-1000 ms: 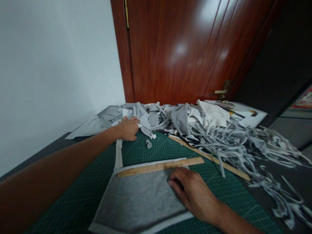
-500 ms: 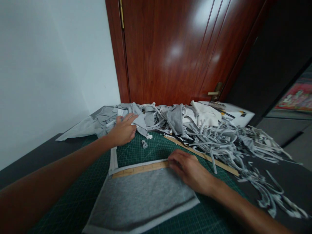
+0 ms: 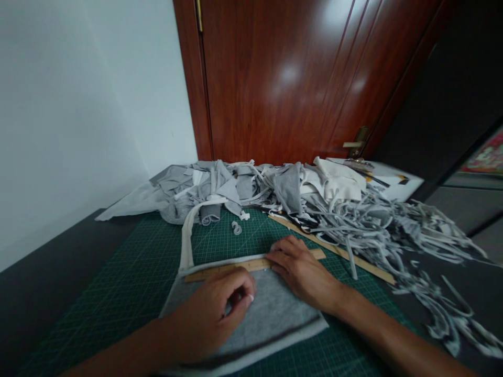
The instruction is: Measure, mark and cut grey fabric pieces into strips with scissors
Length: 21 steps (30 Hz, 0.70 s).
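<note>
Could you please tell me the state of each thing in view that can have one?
Grey fabric: spread out.
Short ruler: lying across the fabric.
Right hand: resting on the short ruler.
Left hand: fingers curled, over the fabric.
Cutting mat: flat, partly covered.
Long ruler: lying flat, partly covered.
Grey strips: tangled, heaped.
Door: apparently shut.

Grey and white cloth scraps (image 3: 288, 188) lay heaped along the far edge of the dark bench (image 3: 90, 241). Toward its right edge spread a tangle of thin grey strips (image 3: 361, 225), with a slanting flat wooden strip (image 3: 373, 269) beside it. A white board (image 3: 395, 191) rested near the far right corner. Beyond the far edge stood a red-brown door (image 3: 275, 78) with a metal handle (image 3: 353, 144); a pale wall (image 3: 98, 104) rose past the left edge.
</note>
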Each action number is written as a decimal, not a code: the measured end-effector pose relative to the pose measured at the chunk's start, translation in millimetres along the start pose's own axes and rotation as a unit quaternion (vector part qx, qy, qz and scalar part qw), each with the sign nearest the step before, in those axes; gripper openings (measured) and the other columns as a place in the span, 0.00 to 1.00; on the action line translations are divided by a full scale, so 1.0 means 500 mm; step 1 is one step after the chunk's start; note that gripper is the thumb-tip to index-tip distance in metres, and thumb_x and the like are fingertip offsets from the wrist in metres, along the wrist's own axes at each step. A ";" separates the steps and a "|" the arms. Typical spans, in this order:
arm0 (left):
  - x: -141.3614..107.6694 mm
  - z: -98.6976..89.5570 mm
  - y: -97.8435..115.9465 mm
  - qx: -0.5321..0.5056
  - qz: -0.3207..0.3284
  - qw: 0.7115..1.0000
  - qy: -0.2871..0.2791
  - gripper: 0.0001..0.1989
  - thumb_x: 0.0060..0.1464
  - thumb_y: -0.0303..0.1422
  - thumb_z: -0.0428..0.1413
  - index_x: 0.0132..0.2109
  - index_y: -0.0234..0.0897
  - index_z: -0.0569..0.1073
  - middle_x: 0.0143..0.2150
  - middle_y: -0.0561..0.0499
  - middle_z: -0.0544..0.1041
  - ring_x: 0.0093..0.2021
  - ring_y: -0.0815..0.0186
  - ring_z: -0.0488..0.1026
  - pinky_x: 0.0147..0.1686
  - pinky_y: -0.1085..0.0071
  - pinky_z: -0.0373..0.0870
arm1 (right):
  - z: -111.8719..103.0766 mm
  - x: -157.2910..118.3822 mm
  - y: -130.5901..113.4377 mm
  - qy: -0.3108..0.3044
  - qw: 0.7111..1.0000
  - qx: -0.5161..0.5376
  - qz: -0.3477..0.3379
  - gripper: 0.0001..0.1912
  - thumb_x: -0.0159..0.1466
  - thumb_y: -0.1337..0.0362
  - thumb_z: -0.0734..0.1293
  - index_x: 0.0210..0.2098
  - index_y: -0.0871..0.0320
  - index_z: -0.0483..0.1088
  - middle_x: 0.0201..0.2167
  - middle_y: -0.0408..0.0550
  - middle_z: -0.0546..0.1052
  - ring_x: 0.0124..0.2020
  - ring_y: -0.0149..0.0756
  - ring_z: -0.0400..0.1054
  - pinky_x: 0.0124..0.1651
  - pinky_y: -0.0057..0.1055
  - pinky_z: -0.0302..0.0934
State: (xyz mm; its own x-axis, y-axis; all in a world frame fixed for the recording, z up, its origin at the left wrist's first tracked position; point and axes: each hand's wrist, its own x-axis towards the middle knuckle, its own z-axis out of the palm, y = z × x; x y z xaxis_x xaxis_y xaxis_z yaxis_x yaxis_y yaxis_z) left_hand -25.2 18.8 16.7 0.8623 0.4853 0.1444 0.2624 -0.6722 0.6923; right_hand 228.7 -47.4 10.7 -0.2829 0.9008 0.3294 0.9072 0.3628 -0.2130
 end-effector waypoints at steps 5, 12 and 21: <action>-0.003 0.004 0.003 0.024 0.063 0.998 0.004 0.06 0.62 0.29 0.55 0.40 0.48 0.69 0.42 0.51 0.79 0.42 0.61 0.77 0.44 0.63 0.72 | -0.008 0.001 -0.005 -0.011 1.000 -0.001 -0.017 0.10 0.74 0.72 0.67 0.50 0.56 0.80 0.50 0.54 0.77 0.53 0.49 0.69 0.57 0.46 0.67; -0.005 0.015 -0.005 0.039 0.061 0.997 0.008 0.08 0.60 0.26 0.55 0.40 0.47 0.69 0.47 0.52 0.78 0.44 0.63 0.76 0.44 0.65 0.72 | -0.007 0.025 0.014 -0.035 0.989 -0.124 -0.072 0.05 0.76 0.69 0.67 0.47 0.59 0.77 0.43 0.51 0.78 0.45 0.46 0.71 0.49 0.40 0.67; -0.005 0.025 0.002 0.073 0.071 0.995 0.009 0.07 0.61 0.26 0.54 0.40 0.46 0.68 0.48 0.49 0.76 0.48 0.59 0.75 0.49 0.60 0.73 | 0.019 0.042 0.023 0.011 0.985 -0.162 -0.057 0.09 0.76 0.77 0.62 0.44 0.62 0.73 0.42 0.56 0.77 0.43 0.48 0.70 0.49 0.42 0.67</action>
State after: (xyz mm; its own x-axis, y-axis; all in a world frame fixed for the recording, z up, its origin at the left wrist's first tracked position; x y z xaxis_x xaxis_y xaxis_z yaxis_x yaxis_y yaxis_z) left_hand -21.9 9.9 8.4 0.8875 0.3892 0.2466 0.2007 -0.8083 0.5536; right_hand 230.5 -21.9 6.4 -0.3850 0.8522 0.3545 0.9228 0.3624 0.1309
